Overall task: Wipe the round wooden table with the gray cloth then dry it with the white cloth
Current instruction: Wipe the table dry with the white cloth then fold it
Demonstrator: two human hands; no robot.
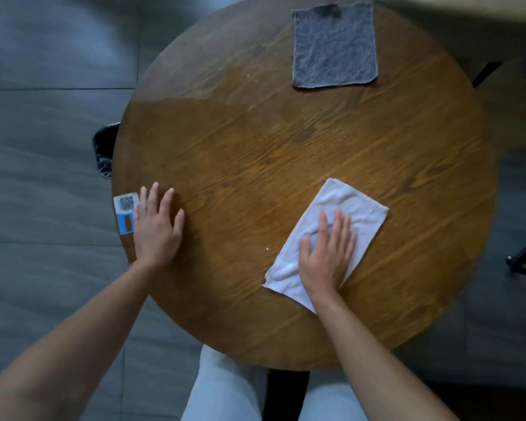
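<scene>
Overhead view of the round wooden table (286, 153). At 9 o'clock, a QR-code sticker (125, 213) lies on the rim; just beside it the left hand (158, 226) rests flat, fingers spread, holding nothing. At 4 o'clock, the right hand (328, 253) presses palm-down, fingers extended, on the folded white cloth (359, 208). At 1 o'clock, the gray cloth (334, 45) lies spread flat, untouched.

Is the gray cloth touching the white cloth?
Apart. The head view shows the gray cloth at the table's far side and the white cloth near, bare wood between them.
</scene>
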